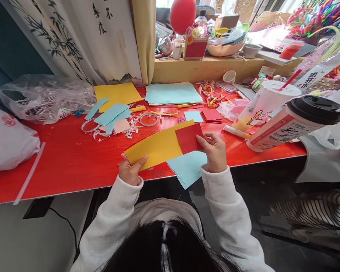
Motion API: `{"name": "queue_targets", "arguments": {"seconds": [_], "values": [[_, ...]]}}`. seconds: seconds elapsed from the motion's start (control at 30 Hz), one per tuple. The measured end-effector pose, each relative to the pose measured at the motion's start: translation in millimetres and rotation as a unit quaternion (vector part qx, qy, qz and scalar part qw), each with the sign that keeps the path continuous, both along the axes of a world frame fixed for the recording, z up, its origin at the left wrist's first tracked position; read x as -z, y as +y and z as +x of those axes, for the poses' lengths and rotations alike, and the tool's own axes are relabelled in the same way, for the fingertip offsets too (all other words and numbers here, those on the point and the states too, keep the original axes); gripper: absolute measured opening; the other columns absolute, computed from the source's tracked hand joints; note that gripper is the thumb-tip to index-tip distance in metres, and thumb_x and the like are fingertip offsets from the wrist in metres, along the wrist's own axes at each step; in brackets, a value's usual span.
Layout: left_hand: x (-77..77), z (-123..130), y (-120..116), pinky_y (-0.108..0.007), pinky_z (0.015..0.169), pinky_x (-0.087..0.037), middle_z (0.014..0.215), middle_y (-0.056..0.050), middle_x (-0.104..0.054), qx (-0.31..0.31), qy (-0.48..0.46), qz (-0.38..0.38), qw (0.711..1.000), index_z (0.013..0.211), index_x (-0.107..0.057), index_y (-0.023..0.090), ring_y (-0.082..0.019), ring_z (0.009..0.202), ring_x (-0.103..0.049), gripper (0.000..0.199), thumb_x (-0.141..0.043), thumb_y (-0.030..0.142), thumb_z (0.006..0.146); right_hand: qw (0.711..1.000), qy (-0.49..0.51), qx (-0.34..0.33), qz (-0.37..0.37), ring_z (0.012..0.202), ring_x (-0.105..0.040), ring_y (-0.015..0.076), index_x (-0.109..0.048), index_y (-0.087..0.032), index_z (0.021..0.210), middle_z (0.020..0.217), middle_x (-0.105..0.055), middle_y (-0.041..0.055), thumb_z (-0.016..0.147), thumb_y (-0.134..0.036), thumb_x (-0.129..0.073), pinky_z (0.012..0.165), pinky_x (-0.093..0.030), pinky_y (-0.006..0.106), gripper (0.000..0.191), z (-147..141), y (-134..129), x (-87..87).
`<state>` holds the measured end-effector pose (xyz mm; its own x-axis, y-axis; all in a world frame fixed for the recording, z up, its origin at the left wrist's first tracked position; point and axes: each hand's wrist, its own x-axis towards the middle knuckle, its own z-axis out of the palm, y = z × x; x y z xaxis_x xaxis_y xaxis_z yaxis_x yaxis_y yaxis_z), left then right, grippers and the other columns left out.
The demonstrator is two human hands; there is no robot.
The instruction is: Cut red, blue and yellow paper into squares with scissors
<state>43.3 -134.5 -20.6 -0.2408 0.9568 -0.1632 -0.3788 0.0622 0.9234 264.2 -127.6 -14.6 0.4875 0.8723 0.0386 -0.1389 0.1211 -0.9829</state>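
Note:
My left hand [132, 170] pinches the lower left end of a long yellow paper strip [155, 147], thumb on top. A red edge shows behind the strip's upper side. With my right hand [214, 151] I hold a red paper square [189, 139] between thumb and fingers; it lies over the strip's right end. Beneath them, light blue sheets [187, 168] jut over the table's front edge. Farther back lie a small blue square [193, 116] and a stack of red squares [212, 115].
On the red table [65, 162] are blue paper pieces [113, 114], scraps, a yellow sheet [117, 94] and a blue stack [171, 93]. Two drink cups [291, 122] [268, 100] stand at the right. Plastic bags [10, 139] sit at the left.

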Motion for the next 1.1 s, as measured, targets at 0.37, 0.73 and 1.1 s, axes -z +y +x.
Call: {"name": "queue_targets", "arguments": {"seconds": [0.37, 0.73, 1.1], "values": [[-1.8, 0, -1, -0.021, 0.038, -0.052, 0.07, 0.0, -0.066, 0.005, 0.003, 0.004, 1.0, 0.069, -0.067, 0.013, -0.017, 0.065, -0.063, 0.028, -0.08, 0.02, 0.045, 1.0, -0.028, 0.003, -0.004, 0.07, -0.067, 0.0197, -0.061, -0.018, 0.093, 0.071, -0.07, 0.0022, 0.058, -0.038, -0.075, 0.058, -0.055, 0.029, 0.043, -2, -1, 1.6], [2.1, -2, 1, -0.031, 0.054, -0.057, 0.074, -0.001, -0.068, 0.03, 0.028, 0.001, 0.999, 0.072, -0.067, 0.013, -0.02, 0.069, -0.064, 0.032, -0.08, 0.025, 0.046, 0.998, -0.055, -0.038, -0.017, 0.08, -0.067, 0.0231, -0.067, -0.018, 0.088, 0.083, -0.072, 0.0038, 0.057, -0.037, -0.076, 0.065, -0.057, 0.033, 0.037, 8, -5, 1.2], [18.8, -6, -3, -0.044, 0.096, -0.043, 0.081, 0.0, -0.072, 0.129, 0.187, 0.113, 0.967, 0.075, -0.072, 0.025, -0.024, 0.084, -0.063, 0.024, -0.077, 0.033, 0.053, 0.987, -0.158, 0.025, 0.026, 0.078, -0.065, 0.0201, -0.063, -0.021, 0.081, 0.081, -0.07, 0.0013, 0.069, -0.036, -0.068, 0.074, -0.053, 0.036, 0.02, 22, -49, 31.2]]}}
